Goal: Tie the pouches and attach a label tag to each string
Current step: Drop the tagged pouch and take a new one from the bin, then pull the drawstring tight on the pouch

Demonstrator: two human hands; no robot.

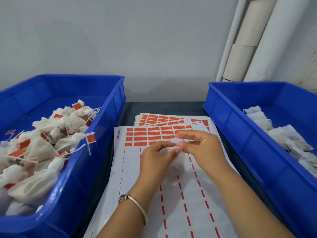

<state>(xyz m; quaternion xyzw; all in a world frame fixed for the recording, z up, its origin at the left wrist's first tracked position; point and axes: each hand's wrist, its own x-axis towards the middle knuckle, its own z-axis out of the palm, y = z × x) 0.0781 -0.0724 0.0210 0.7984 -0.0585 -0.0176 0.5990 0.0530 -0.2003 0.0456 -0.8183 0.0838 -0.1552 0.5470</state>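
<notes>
A small white pouch (177, 160) hangs between both hands above the label sheets. My left hand (157, 158) pinches its top from the left, and my right hand (199, 145) pinches the same top or its string from the right; the string itself is too blurred to make out. Beneath the hands lies a white sheet of orange label tags (151, 135), with its lower part stripped down to red dashed lines. More label sheets (163, 118) lie under it further back.
The blue bin (96, 152) on the left holds a heap of tied white pouches (39, 146) with orange tags. On the right, another blue bin (243, 134) holds untagged white pouches (283, 136). White pipes (245, 40) rise at the back right.
</notes>
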